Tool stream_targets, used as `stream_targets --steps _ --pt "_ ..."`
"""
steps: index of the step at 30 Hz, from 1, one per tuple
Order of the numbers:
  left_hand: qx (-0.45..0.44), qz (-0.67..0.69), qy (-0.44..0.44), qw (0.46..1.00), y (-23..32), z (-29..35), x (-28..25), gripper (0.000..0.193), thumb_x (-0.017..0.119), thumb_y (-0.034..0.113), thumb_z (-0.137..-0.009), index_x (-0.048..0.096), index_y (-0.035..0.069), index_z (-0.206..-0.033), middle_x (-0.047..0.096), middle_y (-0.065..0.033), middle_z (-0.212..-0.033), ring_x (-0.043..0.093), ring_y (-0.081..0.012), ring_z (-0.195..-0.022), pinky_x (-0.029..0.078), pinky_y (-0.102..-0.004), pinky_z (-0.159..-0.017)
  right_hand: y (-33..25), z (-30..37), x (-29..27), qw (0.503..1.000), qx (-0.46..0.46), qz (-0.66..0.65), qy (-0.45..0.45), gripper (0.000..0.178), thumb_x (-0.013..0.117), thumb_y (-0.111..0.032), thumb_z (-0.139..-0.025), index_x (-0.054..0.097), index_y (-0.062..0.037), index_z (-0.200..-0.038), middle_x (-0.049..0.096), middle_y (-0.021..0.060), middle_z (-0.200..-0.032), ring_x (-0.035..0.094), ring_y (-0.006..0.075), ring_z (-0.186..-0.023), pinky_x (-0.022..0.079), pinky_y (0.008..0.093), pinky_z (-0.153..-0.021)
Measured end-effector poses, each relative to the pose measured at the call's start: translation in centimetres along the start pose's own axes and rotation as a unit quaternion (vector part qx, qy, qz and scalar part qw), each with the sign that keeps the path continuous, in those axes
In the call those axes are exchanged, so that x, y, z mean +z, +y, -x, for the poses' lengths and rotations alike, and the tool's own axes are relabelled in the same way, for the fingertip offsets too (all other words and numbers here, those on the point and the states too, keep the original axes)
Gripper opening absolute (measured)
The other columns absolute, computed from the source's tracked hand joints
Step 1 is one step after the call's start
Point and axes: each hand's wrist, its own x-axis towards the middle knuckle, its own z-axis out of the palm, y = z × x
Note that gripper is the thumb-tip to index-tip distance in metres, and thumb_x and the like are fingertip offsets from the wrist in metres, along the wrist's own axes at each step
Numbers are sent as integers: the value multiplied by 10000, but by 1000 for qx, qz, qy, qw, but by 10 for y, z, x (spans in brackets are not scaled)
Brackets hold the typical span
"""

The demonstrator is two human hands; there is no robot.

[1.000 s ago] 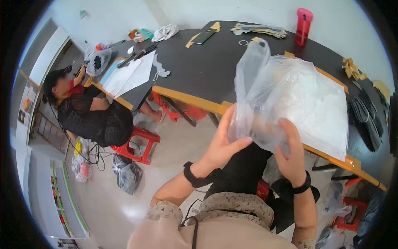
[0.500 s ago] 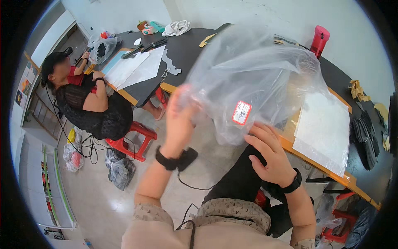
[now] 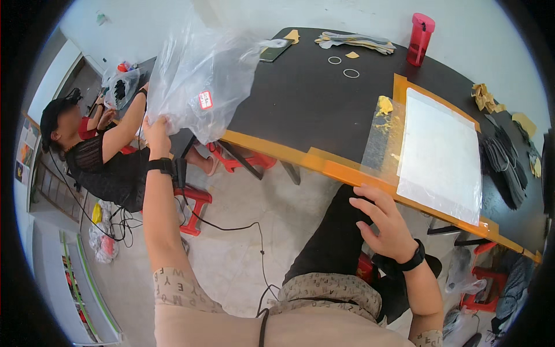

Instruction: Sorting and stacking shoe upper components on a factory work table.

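A large clear plastic bag (image 3: 225, 72) with a red-bordered white label (image 3: 206, 99) is raised at the far left of the table, its lower edge gripped by my left hand (image 3: 156, 136). My left fingers are closed on the plastic, and the bag hides part of the co-worker's table. My right hand (image 3: 384, 225) hovers over my right thigh by the table's taped front edge, fingers apart and nothing in them. Just beyond it, a white sheet (image 3: 439, 156) lies on the black table (image 3: 306, 98), beside a clear strip bearing yellow paste (image 3: 384, 105).
A pink bottle (image 3: 420, 40) stands at the back. Two white rings (image 3: 351, 73), a stack of grey strips (image 3: 355, 42) and a dark flat object (image 3: 276, 51) lie on the table. Dark strips (image 3: 504, 168) rest at right. A seated co-worker (image 3: 98, 162) is at left; cables (image 3: 260, 237) cross the floor.
My left hand has carried the bag leftward, away from above the table's middle, uncovering the tabletop, rings and yellow paste. My right hand has dropped slightly. The co-worker's arm now reaches toward the bag.
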Motion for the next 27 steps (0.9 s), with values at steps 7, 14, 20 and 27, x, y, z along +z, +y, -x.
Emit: stream_targets --steps 7,14,20,27 --pt "14 -144 -1 990 -31 -26 -37 483 583 -21 -728 434 -23 -1187 566 -116 -1008 571 -161 -821 461 -262 -701 -3 11 2 999 26 11 -16 433 598 29 -675 526 -76 -1088 473 126 -1174 446 312 -1104 353 400 -933" --pt "82 -256 14 963 -22 -32 -52 541 698 182 -720 474 -83 -1136 547 -142 -1086 530 -220 -964 410 -312 -827 11 24 2 1000 29 -5 3 400 596 24 -683 535 -70 -1066 480 126 -1162 447 314 -1103 359 410 -927" --pt "306 -632 155 695 -19 4 -48 630 631 423 -763 493 -91 -1101 546 -243 -1030 533 -395 -872 447 -414 -754 15 32 0 996 49 -45 63 351 594 9 -702 535 -55 -1042 496 135 -1091 476 305 -1035 399 363 -883" --pt "183 -200 -131 954 38 195 56 344 485 -3 -831 430 -14 -1170 410 -16 -883 398 -96 -767 362 -218 -739 16 54 -5 974 116 -96 167 306 564 3 -748 528 -39 -1048 526 111 -978 525 270 -918 445 324 -786"
